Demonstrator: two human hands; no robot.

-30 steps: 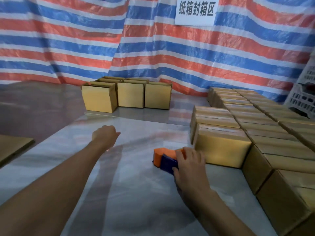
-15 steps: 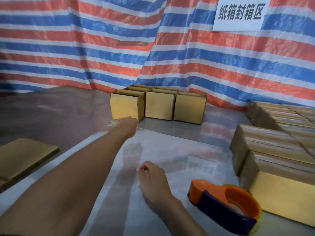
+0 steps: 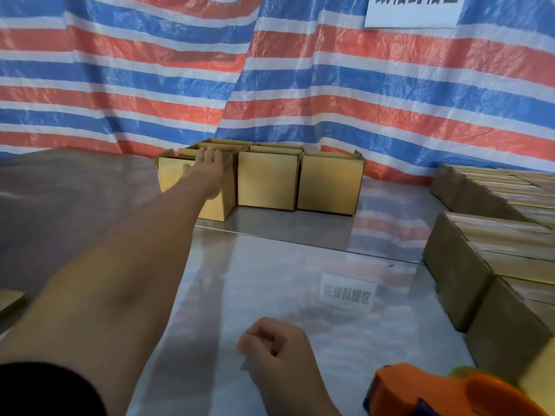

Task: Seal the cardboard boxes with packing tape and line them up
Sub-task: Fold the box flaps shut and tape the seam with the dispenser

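Observation:
Several open-topped cardboard boxes stand at the far end of the shiny table [image 3: 285, 295]. My left hand [image 3: 207, 166] is stretched out over the front face of the leftmost open box [image 3: 177, 184], fingers apart, at its top edge. Two more open boxes [image 3: 267, 183] [image 3: 329, 184] stand side by side to its right. My right hand [image 3: 276, 352] rests near the table's front in a loose fist, holding nothing. The orange and blue tape dispenser [image 3: 420, 391] lies on the table just right of that hand.
Rows of taped, closed boxes [image 3: 492, 253] fill the right side of the table. A flat piece of cardboard [image 3: 9, 298] lies at the left edge. A striped red, white and blue tarp [image 3: 270, 85] hangs behind, with a white sign [image 3: 411, 10] at the top.
My right hand let go of the tape dispenser and drew back to the left. My left arm stretched forward from mid-table to the leftmost open box, and its fingers opened.

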